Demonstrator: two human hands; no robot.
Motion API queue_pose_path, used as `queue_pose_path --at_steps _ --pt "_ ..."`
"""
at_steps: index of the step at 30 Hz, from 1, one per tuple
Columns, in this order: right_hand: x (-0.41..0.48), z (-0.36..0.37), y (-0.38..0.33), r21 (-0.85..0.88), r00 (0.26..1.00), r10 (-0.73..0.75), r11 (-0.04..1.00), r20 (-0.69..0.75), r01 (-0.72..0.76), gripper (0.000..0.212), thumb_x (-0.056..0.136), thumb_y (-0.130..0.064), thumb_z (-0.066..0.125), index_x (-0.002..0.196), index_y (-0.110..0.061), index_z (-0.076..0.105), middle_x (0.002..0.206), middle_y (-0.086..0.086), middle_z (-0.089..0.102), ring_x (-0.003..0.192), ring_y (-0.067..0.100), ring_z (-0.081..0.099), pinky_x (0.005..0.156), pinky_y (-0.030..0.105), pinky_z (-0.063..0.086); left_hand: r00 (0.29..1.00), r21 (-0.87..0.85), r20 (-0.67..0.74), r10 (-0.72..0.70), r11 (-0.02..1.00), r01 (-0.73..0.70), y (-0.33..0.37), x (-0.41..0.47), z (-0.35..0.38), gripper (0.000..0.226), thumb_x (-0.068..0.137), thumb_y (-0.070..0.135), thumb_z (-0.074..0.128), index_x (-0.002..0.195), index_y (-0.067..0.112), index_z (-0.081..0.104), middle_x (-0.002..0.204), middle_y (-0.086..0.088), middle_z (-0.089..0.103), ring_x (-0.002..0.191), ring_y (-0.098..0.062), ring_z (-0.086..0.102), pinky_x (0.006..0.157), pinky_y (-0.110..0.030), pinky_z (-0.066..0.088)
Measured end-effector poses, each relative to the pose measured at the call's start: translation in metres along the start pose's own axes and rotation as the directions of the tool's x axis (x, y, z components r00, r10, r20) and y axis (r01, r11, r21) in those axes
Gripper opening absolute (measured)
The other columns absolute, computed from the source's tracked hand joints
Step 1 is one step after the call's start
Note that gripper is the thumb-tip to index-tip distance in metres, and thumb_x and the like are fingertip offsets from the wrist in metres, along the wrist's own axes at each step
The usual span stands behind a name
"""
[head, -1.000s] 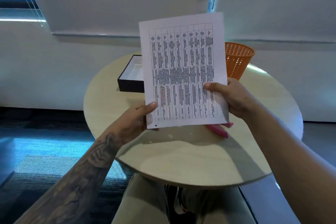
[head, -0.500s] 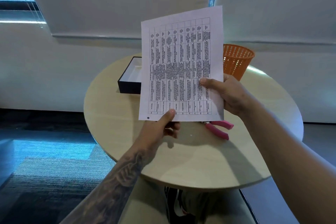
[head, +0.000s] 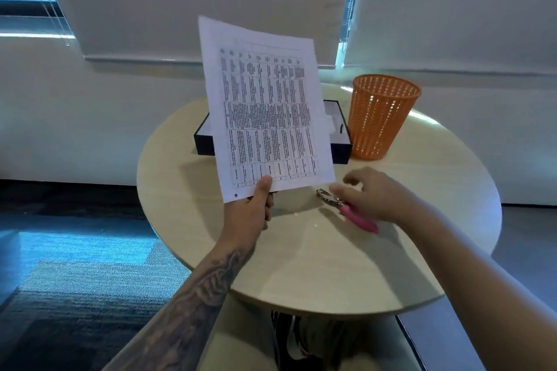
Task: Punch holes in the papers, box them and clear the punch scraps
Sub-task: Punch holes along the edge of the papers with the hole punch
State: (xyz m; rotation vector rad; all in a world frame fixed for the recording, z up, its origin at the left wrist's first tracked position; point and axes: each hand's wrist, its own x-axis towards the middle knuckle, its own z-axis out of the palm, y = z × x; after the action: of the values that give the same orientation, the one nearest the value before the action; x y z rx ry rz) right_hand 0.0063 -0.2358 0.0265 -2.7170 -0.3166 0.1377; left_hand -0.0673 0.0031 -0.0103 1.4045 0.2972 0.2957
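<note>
Paper (head: 265, 117), a single printed sheet covered by a dense table of text, stands nearly upright above the left hand (head: 256, 208), with its top leaning a little to the left. In the head view, the left hand pinches the sheet at its bottom edge, with the thumb on the printed face and the other fingers curled behind. A small punched hole (head: 236, 195) shows in the lower corner, just left of the thumb. The forearm below this hand is tattooed.

The right hand (head: 373, 196) is blurred. It is low over the table (head: 301, 274), to the right of the left hand and just below the sheet's lower right corner. Its fingers are loosely spread and nearly straight, and they close around nothing that can be seen. They lie over the hole punch (head: 358, 218). The punch's metal head pokes out past the fingertips toward the left hand, and its pink handles show from under the palm on the near side. The blur hides whether the fingers actually touch the punch.

Beyond both hands, partly hidden behind the sheet, an open dark box (head: 340, 153) with a pale inside sits on the table. An orange mesh basket (head: 381, 117) stands upright just beside the box's right side, beyond the right hand. A few tiny pale specks (head: 315, 224) lie on the tabletop between the two hands.
</note>
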Motion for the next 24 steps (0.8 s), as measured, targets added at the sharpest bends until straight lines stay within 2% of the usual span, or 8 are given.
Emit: queue_pose_path --at_steps 2,5,8,11,14,16,19,24 --pt "-0.007 0.011 0.008 -0.171 0.998 0.046 0.985 0.052 -0.036 0.061 0.077 -0.076 0.059 0.113 -0.027 0.064 0.110 -0.004 0.054 0.108 0.022 0.055 0.089 0.041 0.051 0.999 0.004 -0.041 0.018 1.000 -0.018 -0.001 0.003 0.001 0.033 0.096 0.037 0.065 0.089 0.005 0.066 0.061 0.002 0.058 0.051 -0.014 0.047 0.045 -0.027 0.040" --pt "-0.012 0.014 0.007 -0.162 0.999 0.046 0.986 0.009 -0.044 0.048 0.076 -0.066 0.070 0.104 -0.027 0.063 0.105 -0.002 0.055 0.098 0.021 0.055 0.082 0.039 0.051 0.997 -0.001 -0.070 0.020 1.000 -0.020 -0.002 0.004 0.004 0.031 0.097 0.037 0.064 0.088 0.007 0.066 0.060 0.003 0.058 0.050 -0.014 0.048 0.044 -0.027 0.040" --pt "-0.015 0.010 0.001 0.042 0.999 0.033 0.999 0.012 -0.034 0.035 0.079 -0.055 0.074 0.098 -0.026 0.066 0.097 -0.001 0.067 0.082 0.017 0.062 0.074 0.035 0.054 0.994 -0.018 -0.104 0.018 1.000 -0.020 0.001 0.004 0.009 0.029 0.098 0.036 0.063 0.088 0.009 0.063 0.062 0.000 0.057 0.047 -0.011 0.047 0.041 -0.025 0.039" --pt "-0.025 0.007 -0.011 0.349 0.989 -0.066 0.937 0.129 0.017 0.025 0.092 -0.043 0.070 0.100 -0.020 0.066 0.082 0.000 0.070 0.062 0.012 0.060 0.059 0.027 0.048 0.987 -0.023 -0.154 0.038 0.999 -0.042 0.006 0.008 0.010 0.025 0.098 0.035 0.063 0.094 0.011 0.065 0.064 0.001 0.058 0.048 -0.010 0.049 0.043 -0.026 0.040" --pt "-0.033 0.008 -0.026 0.626 0.965 -0.125 0.778 0.229 -0.047 0.035 0.105 -0.036 0.049 0.107 -0.003 0.063 0.094 0.012 0.074 0.075 0.021 0.067 0.069 0.039 0.052 0.979 -0.010 -0.192 0.070 0.997 -0.074 0.011 0.011 0.014 0.017 0.098 0.034 0.062 0.092 0.019 0.066 0.063 0.002 0.059 0.051 -0.013 0.049 0.047 -0.029 0.041" --pt "-0.037 0.010 -0.036 0.755 0.939 -0.156 0.641 0.306 -0.140 0.043 0.106 -0.039 0.041 0.109 -0.001 0.061 0.095 0.017 0.072 0.079 0.026 0.068 0.071 0.042 0.056 0.975 -0.010 -0.204 0.089 0.996 -0.093 0.015 0.010 0.018 0.014 0.099 0.031 0.061 0.087 0.026 0.065 0.062 0.002 0.059 0.051 -0.013 0.050 0.051 -0.031 0.044" --pt "-0.040 0.018 -0.045 0.847 0.904 -0.193 0.465 0.381 -0.258 0.052 0.105 -0.046 0.037 0.112 -0.001 0.062 0.089 0.016 0.068 0.078 0.029 0.066 0.068 0.043 0.058 0.974 0.033 -0.194 0.117 0.993 -0.113 0.020 0.008 0.024 0.022 0.099 0.031 0.060 0.080 0.022 0.064 0.062 0.001 0.060 0.052 -0.013 0.053 0.053 -0.031 0.046" --pt "-0.039 0.028 -0.051 0.875 0.929 -0.184 0.433 0.320 -0.216 0.046 0.090 -0.043 0.059 0.106 -0.001 0.067 0.087 0.018 0.068 0.074 0.029 0.066 0.064 0.041 0.058 0.970 0.072 -0.170 0.176 0.984 -0.165 0.026 0.003 0.031 0.017 0.100 0.027 0.058 0.085 0.022 0.064 0.059 0.002 0.059 0.049 -0.010 0.052 0.050 -0.029 0.046"
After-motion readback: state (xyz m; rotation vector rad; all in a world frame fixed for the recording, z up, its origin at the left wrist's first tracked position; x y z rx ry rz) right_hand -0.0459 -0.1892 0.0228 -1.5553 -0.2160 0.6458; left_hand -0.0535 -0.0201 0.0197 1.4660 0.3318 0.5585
